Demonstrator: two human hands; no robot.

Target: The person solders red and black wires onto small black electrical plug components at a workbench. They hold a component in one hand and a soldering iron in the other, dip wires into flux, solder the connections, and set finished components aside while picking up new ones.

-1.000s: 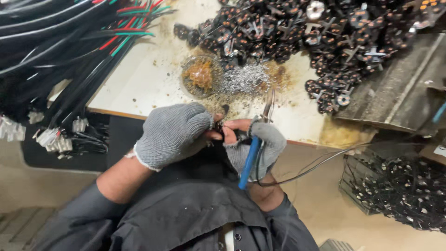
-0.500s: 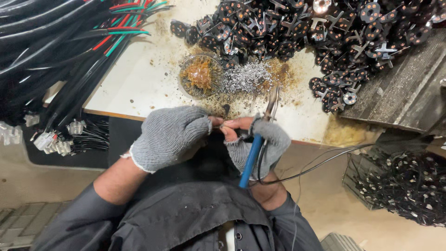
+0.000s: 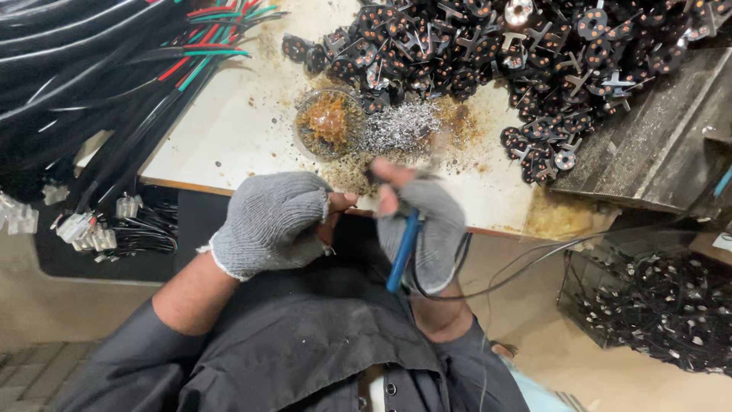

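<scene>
Both gloved hands closed: left hand (image 3: 273,221) contents hidden, right hand (image 3: 427,229) w/ blue-handled tool (image 3: 402,250), tip blurred.

The metal tip of the blue-handled soldering tool (image 3: 402,248) smears into motion blur above the right hand (image 3: 423,229), so what it touches cannot be told. The curled left hand (image 3: 271,221) hides whatever its fingers pinch. The heap of small black round connector parts (image 3: 526,53) and the bundle of black cables (image 3: 69,69) run off the top edge.

Grey knitted cloth gloves (image 3: 274,217), matt
</scene>
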